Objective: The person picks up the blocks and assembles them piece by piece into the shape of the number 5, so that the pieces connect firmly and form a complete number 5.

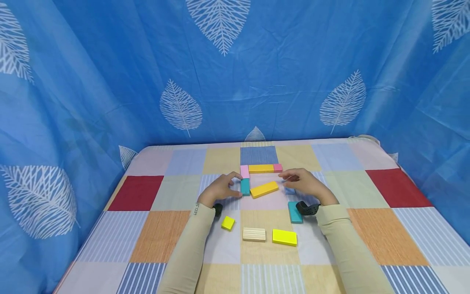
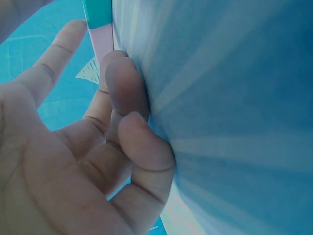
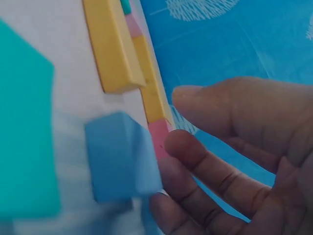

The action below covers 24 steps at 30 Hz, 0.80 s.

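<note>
My left hand (image 1: 221, 188) is beside a teal block (image 1: 245, 187), its index finger and thumb spread along the block's left side. In the left wrist view the index fingertip is right at the teal block (image 2: 98, 12), and the other fingers curl loosely low over the cloth. The teal block meets a light pink block (image 1: 244, 171). My right hand (image 1: 304, 182) hovers with bent, relaxed fingers and nothing between them. Close by its fingertips stands a blue block (image 3: 120, 156), mostly hidden under the hand in the head view. A loose orange-yellow block (image 1: 264, 189) lies slanted between the hands.
Behind, an orange-yellow block (image 1: 261, 168) joins the light pink one to a darker pink block (image 1: 278, 168). Nearer lie a yellow cube (image 1: 228, 223), a ridged wooden block (image 1: 254, 234), a yellow block (image 1: 284, 237) and another teal block (image 1: 295, 212). A blue curtain (image 1: 264, 81) surrounds the patchwork cloth.
</note>
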Tool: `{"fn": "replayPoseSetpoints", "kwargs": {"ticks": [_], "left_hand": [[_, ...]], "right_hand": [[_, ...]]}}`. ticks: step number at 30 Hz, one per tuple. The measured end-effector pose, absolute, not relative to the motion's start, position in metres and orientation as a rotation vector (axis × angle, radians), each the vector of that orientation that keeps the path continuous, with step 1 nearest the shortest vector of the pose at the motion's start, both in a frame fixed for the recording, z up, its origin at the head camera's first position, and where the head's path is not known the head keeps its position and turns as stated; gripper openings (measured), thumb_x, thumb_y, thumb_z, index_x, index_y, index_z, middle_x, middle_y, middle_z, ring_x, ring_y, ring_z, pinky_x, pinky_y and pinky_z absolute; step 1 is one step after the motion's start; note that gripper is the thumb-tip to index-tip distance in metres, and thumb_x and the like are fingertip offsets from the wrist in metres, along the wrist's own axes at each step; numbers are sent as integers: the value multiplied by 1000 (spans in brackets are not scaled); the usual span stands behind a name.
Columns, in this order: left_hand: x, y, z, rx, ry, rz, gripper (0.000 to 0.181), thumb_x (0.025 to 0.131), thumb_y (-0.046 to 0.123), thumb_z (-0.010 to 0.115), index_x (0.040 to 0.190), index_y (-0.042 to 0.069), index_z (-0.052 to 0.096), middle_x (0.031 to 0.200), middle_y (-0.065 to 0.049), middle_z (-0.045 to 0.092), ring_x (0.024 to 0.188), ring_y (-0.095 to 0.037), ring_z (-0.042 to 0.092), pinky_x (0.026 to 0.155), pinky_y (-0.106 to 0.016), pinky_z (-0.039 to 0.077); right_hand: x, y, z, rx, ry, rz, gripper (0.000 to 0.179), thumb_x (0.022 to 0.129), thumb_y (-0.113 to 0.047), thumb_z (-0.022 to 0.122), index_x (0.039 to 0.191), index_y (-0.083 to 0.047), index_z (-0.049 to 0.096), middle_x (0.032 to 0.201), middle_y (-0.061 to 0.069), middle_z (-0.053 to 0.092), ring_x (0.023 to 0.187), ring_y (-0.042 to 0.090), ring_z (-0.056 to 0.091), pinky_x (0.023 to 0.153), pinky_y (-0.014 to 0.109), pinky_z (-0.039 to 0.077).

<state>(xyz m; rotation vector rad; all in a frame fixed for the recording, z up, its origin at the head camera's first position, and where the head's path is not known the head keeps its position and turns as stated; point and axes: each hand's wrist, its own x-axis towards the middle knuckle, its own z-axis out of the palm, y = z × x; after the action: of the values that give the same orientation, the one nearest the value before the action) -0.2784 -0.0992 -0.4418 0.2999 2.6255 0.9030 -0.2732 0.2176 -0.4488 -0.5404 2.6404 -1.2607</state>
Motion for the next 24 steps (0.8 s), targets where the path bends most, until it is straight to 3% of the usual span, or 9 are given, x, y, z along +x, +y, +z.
{"fn": "replayPoseSetpoints", "kwargs": {"ticks": [8,12,16,24], "left_hand": [[-280,-99,-444,302,2630,906,54,94,16,86,143,20,63,136,-20,63,115,-35,62,103,-50,56],[-281,-100,-445,310,2628,910,54,95,17,86,144,20,63,137,-20,62,117,-35,62,103,-51,55],[-281,-100,-445,301,2625,919,54,95,16,86,144,21,63,138,-20,61,118,-35,61,105,-52,55],[-280,-99,-445,285,2630,918,54,95,16,86,144,22,64,137,-20,62,116,-35,61,105,-53,55]], "right_hand": [[-273,235,-445,-524,2619,-1237,32,102,-4,71,130,10,70,129,28,71,119,44,64,109,60,51],[-273,244,-444,-539,2586,-1231,33,99,-2,75,128,13,69,126,29,71,108,37,66,99,44,57],[-274,249,-446,-514,2531,-1235,36,96,-2,78,127,14,68,124,28,71,98,27,62,87,27,55],[-273,252,-446,-407,2508,-1213,36,93,-4,81,124,11,69,113,19,70,96,26,57,82,24,54]]}}
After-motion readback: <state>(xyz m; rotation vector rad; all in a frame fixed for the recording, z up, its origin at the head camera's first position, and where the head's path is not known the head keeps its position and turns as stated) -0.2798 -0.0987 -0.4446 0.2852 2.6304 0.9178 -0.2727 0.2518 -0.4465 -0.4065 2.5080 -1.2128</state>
